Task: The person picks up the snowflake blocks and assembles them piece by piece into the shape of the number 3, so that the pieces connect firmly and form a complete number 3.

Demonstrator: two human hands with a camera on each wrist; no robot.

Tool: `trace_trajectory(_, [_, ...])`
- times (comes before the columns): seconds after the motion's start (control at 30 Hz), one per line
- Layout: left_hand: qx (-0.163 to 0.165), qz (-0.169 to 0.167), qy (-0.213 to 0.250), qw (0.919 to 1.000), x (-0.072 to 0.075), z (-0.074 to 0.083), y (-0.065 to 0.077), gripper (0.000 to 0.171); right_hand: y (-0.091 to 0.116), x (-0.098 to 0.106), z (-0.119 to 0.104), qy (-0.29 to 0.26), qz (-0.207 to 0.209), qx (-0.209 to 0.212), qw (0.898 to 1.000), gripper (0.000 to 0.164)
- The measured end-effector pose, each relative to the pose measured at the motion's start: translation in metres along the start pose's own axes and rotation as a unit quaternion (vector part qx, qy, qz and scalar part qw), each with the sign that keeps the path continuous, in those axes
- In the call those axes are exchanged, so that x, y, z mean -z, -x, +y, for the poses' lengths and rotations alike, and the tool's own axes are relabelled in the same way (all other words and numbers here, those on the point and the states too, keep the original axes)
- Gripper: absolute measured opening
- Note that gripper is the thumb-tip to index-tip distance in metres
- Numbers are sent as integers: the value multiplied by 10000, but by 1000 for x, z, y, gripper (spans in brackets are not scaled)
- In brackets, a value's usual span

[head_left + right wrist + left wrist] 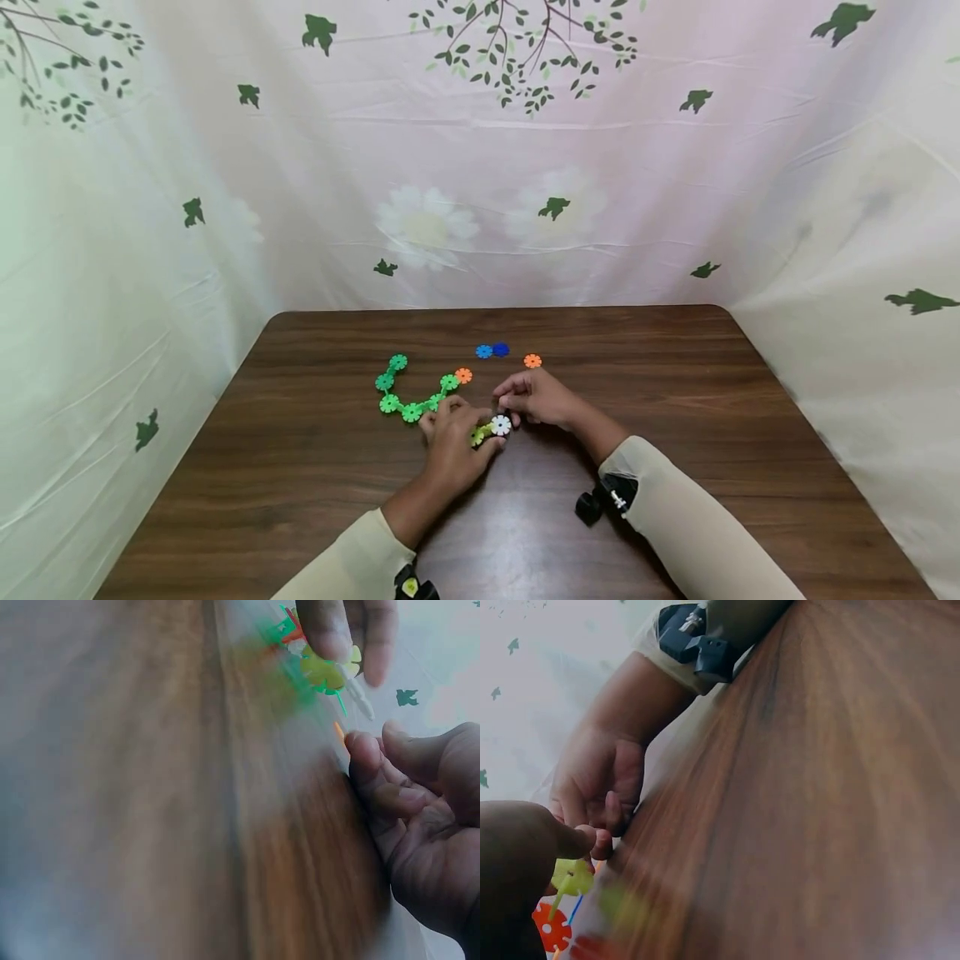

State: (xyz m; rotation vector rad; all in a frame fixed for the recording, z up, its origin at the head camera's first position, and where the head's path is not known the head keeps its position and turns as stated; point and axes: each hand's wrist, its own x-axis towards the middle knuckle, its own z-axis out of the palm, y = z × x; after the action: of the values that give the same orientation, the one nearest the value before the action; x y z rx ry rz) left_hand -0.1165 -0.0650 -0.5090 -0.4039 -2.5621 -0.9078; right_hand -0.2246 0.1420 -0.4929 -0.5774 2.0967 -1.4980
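Observation:
My left hand (pixel 456 446) pinches a yellow-green interlocking disc (pixel 477 436) between thumb and fingers. Joined to it is a white notched disc (pixel 501 426), seen edge-on in the right wrist view beside the left thumb. Behind the left fingers curves a chain of green discs (pixel 411 412), with an orange disc (pixel 463 376) near its right end. Part of that chain is hidden by the hand. Just right of the white disc, my right hand (pixel 543 397) hovers low with loosely bent fingers. In the right wrist view its thumb and fingertips (pixel 365 750) hold nothing visible.
Two joined blue discs (pixel 492 351) lie at the back of the brown wooden table (pixel 300 500). A loose orange disc (pixel 532 361) lies beyond the right hand. Printed cloth (pixel 480 150) hangs behind the table's far edge and along both sides.

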Motion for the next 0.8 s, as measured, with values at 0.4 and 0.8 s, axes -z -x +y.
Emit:
trace_trajectory(0.4, [128,29,-272,9995,6,-6,6,39,-40,-7,-5,488,449,318,9973,30])
trace_trajectory(0.8, [40,-24,-60,10000,9,-13,12,41,-53,-7,-2,1335,97,549,9895,41])
